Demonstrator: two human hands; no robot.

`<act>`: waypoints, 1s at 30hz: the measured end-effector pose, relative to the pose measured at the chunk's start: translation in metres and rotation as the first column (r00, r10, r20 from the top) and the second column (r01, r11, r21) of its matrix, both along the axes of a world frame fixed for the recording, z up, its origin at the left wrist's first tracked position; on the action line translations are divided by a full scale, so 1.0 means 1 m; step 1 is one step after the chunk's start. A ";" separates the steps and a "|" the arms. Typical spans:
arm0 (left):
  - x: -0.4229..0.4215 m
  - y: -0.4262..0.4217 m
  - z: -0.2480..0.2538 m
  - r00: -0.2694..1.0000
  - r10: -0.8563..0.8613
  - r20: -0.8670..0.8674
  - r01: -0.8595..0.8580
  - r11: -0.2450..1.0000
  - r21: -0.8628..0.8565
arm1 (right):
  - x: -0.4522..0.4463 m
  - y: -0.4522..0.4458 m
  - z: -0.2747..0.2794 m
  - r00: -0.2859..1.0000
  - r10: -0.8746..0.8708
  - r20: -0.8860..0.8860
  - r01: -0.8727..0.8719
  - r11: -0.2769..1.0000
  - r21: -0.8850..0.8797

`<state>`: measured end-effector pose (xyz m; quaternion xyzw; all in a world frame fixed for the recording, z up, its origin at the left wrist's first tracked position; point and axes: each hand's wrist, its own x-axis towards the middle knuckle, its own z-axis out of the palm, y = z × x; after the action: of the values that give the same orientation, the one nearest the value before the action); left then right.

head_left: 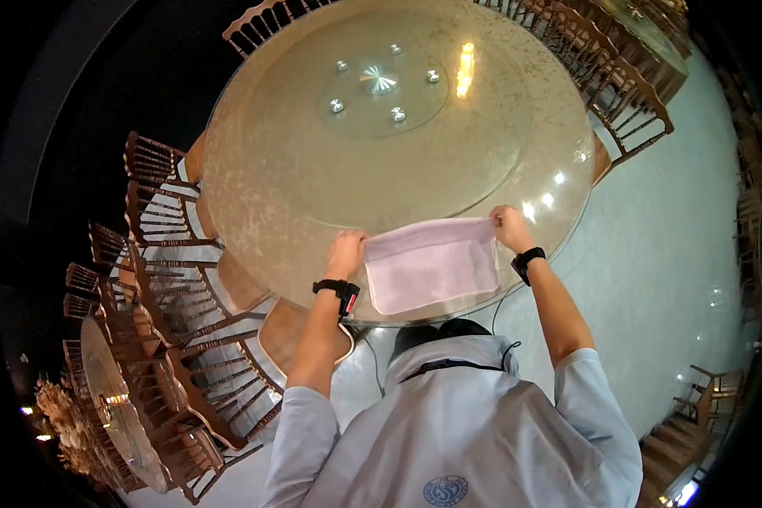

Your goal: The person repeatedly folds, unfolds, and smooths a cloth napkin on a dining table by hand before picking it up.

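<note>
A pale pink, rectangular fabric cloth with a light stitched border point(436, 275) is at the near edge of the table, its upper part showing as a darker band, seemingly folded over. It looks thin, light and soft, likely to sag or crease between holds rather than keep its shape, and with nothing fragile about it. The two upper corners seem the best places to take hold, since tension between them would keep the top edge straight.

The left bare hand point(345, 256) pinches the upper left corner, and the right bare hand point(512, 229) pinches the upper right one, fingers drawn together on the fabric. Whether the cloth lies fully flat or its top edge is slightly raised, I cannot tell.

Each wrist wears a black band, the left one point(337, 296) with a red mark. Under the cloth spreads a large round table with a glossy, beige patterned top point(258, 220); beyond the cloth is a round, clear glass turntable point(381, 173) with a silver disc point(378, 80) and small shiny knobs around it. Brown wooden spindle-backed chairs point(184, 385) stand around on a pale floor point(643, 254).
</note>
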<state>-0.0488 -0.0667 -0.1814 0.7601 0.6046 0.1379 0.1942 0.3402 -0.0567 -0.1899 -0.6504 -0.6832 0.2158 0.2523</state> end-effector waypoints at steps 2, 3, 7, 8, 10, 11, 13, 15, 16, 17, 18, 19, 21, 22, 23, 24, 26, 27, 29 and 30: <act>-0.005 -0.011 0.003 0.999 -0.039 -0.021 0.040 0.999 0.025 | 0.002 -0.004 0.003 0.999 0.002 -0.041 -0.003 1.000 -0.027; -0.006 -0.018 0.007 0.996 -0.079 -0.043 0.081 0.995 0.051 | 0.006 -0.009 0.004 0.998 0.040 -0.038 -0.041 0.999 -0.011; -0.009 -0.047 0.010 0.993 -0.091 -0.077 0.096 0.993 0.068 | 0.007 -0.035 0.011 0.995 0.081 -0.062 -0.080 0.997 0.018; -0.008 -0.053 0.010 0.990 -0.096 -0.104 0.104 0.991 0.080 | 0.008 -0.041 0.018 0.996 0.086 -0.015 -0.087 0.992 -0.089; -0.006 -0.064 0.007 0.986 -0.102 -0.132 0.115 0.989 0.092 | 0.010 -0.052 0.010 0.995 0.096 -0.029 -0.098 0.992 -0.074; -0.005 -0.069 0.006 0.986 -0.121 -0.116 0.132 0.987 0.094 | 0.013 -0.057 0.004 0.993 0.106 -0.043 -0.108 0.992 -0.060; -0.003 -0.079 -0.001 0.985 -0.141 -0.102 0.151 0.984 0.097 | 0.013 -0.066 -0.001 0.993 0.107 -0.054 -0.108 0.994 -0.026; -0.001 -0.088 -0.010 0.979 -0.161 -0.129 0.178 0.975 0.131 | 0.015 -0.075 -0.002 0.985 0.112 -0.133 -0.118 0.992 -0.037; -0.001 -0.093 -0.013 0.978 -0.163 -0.129 0.180 0.975 0.133 | 0.015 -0.079 -0.003 0.985 0.110 -0.133 -0.116 0.993 -0.035; 0.000 -0.098 -0.016 0.972 -0.180 -0.154 0.199 0.972 0.122 | 0.014 -0.084 -0.004 0.986 0.117 -0.121 -0.122 0.992 -0.034; 0.000 -0.103 -0.018 0.964 -0.197 -0.180 0.219 0.969 0.110 | 0.014 -0.090 -0.005 0.986 0.124 -0.109 -0.128 0.991 -0.033; 0.000 -0.109 -0.020 0.963 -0.201 -0.179 0.223 0.969 0.111 | 0.015 -0.096 -0.009 0.987 0.120 -0.108 -0.124 0.992 -0.032; 0.001 -0.118 -0.026 0.966 -0.185 -0.181 0.197 0.979 0.052 | 0.019 -0.104 -0.023 0.982 0.177 0.068 -0.176 0.984 -0.012; 0.002 -0.118 -0.031 0.966 -0.188 -0.179 0.199 0.979 0.048 | 0.021 -0.107 -0.029 0.989 0.119 0.089 -0.111 0.990 -0.087; 0.003 -0.119 -0.036 0.981 -0.111 -0.162 0.118 0.992 0.032 | 0.024 -0.108 -0.036 0.989 0.118 0.089 -0.110 0.990 -0.093; 0.004 -0.119 -0.036 0.989 -0.033 -0.146 0.036 0.999 0.015 | 0.025 -0.107 -0.039 0.994 0.072 0.087 -0.057 0.984 -0.168; 0.007 -0.117 -0.036 0.988 -0.034 -0.151 0.038 0.999 0.023 | 0.023 -0.105 -0.045 0.996 0.028 0.090 -0.005 0.970 -0.244; 0.010 -0.115 -0.034 0.987 -0.034 -0.157 0.040 0.998 0.038 | 0.019 -0.104 -0.048 0.997 -0.060 0.038 0.068 0.966 -0.251; 0.019 -0.115 -0.042 0.983 0.088 -0.164 -0.088 0.996 0.009 | 0.014 -0.099 -0.053 0.989 -0.147 -0.013 0.139 0.955 -0.262; 0.026 -0.114 -0.038 0.962 0.207 -0.176 -0.214 0.977 -0.019 | 0.012 -0.095 -0.057 0.987 -0.154 0.038 0.158 0.934 -0.320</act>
<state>-0.0226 -0.1806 -0.2192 0.6967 0.6991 0.0798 0.1399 0.3526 -0.1521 -0.2469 -0.7363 -0.5866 0.2997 0.1549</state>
